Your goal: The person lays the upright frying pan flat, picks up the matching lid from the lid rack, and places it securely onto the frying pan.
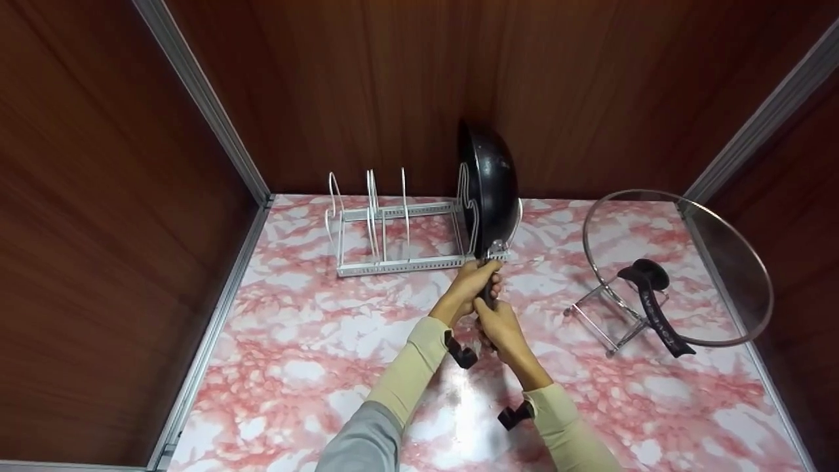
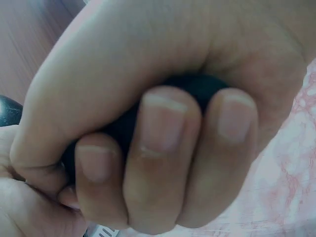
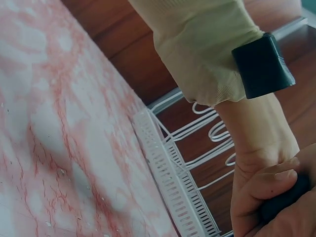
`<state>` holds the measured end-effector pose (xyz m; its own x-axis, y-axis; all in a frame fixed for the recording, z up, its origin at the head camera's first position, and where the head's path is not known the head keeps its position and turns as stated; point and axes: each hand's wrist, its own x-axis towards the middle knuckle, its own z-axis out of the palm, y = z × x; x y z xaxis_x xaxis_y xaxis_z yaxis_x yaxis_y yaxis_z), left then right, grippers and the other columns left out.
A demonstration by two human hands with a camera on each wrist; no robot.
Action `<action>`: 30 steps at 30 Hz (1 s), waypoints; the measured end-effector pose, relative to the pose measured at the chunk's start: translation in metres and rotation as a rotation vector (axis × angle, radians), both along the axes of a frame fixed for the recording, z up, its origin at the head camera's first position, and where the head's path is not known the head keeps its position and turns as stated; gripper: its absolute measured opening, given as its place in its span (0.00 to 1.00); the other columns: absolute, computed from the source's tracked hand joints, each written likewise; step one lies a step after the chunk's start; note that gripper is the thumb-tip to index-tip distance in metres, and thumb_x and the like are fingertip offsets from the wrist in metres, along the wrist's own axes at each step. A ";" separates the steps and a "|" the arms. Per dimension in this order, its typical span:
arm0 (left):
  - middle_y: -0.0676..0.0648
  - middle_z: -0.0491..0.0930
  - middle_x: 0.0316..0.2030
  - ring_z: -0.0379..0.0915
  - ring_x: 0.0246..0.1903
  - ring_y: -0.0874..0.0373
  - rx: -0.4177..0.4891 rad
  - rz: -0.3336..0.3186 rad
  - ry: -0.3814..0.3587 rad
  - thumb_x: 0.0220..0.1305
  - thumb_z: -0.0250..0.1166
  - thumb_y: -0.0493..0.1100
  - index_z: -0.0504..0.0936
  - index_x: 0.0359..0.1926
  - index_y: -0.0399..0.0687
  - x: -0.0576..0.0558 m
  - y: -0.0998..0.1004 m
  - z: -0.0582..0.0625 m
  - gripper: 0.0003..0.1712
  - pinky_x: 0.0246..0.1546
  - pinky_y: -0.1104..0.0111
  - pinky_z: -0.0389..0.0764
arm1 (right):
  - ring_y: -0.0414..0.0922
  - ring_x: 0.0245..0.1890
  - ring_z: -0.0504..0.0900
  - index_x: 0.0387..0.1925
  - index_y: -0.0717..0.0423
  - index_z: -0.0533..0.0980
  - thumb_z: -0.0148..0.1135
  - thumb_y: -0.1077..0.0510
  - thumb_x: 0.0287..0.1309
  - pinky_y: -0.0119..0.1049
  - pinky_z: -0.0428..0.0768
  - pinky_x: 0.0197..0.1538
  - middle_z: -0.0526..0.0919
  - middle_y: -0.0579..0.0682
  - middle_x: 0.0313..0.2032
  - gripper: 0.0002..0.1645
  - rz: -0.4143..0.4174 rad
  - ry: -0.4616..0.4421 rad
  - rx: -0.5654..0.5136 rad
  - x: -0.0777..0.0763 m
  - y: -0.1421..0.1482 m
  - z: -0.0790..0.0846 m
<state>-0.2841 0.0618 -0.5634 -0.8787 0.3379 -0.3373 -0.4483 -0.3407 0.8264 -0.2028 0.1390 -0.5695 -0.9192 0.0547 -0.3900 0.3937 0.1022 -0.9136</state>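
Note:
A black wok [image 1: 497, 177] stands on edge at the right end of a white wire rack [image 1: 406, 265], its rounded underside facing right. Both hands are wrapped round its black handle [image 1: 487, 296], which points toward me. My left hand [image 1: 472, 280] grips close to the wok's body. Just behind it, my right hand [image 1: 499, 324] holds the handle's rear part. In the left wrist view the curled fingers of the right hand [image 2: 158, 158] close over the dark handle [image 2: 126, 131]. The right wrist view shows the left hand [image 3: 261, 197] and the rack [image 3: 170, 182] beyond.
At the right, a large glass lid [image 1: 727, 282] with a black handle [image 1: 659, 314] leans on a small metal wire stand [image 1: 593, 326]. Several upright wire dividers [image 1: 371, 210] rise from the rack. Brown wooden panels [image 1: 360, 85] enclose the marbled tabletop [image 1: 288, 393].

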 end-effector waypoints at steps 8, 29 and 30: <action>0.56 0.68 0.18 0.65 0.15 0.69 -0.064 -0.020 0.008 0.76 0.57 0.40 0.69 0.31 0.49 0.000 0.003 0.001 0.12 0.15 0.79 0.69 | 0.35 0.05 0.58 0.22 0.52 0.67 0.51 0.53 0.71 0.31 0.58 0.09 0.63 0.40 0.09 0.19 0.005 0.024 0.057 -0.001 0.000 -0.003; 0.58 0.63 0.15 0.58 0.10 0.71 -0.107 -0.036 0.016 0.76 0.54 0.39 0.68 0.28 0.51 -0.005 0.006 0.002 0.15 0.10 0.79 0.65 | 0.35 0.05 0.57 0.25 0.53 0.69 0.51 0.52 0.73 0.31 0.58 0.08 0.62 0.40 0.10 0.18 -0.021 0.067 0.122 -0.002 -0.003 -0.002; 0.58 0.64 0.15 0.58 0.10 0.71 -0.112 -0.036 0.015 0.77 0.54 0.39 0.68 0.27 0.51 -0.005 0.006 0.003 0.15 0.10 0.79 0.65 | 0.35 0.05 0.58 0.25 0.53 0.69 0.52 0.52 0.73 0.31 0.59 0.08 0.62 0.40 0.10 0.18 -0.023 0.066 0.129 -0.002 -0.003 -0.002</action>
<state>-0.2890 0.0681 -0.5609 -0.8718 0.3305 -0.3615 -0.4459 -0.2300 0.8650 -0.2046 0.1356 -0.5716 -0.9405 0.1214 -0.3173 0.3369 0.2120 -0.9174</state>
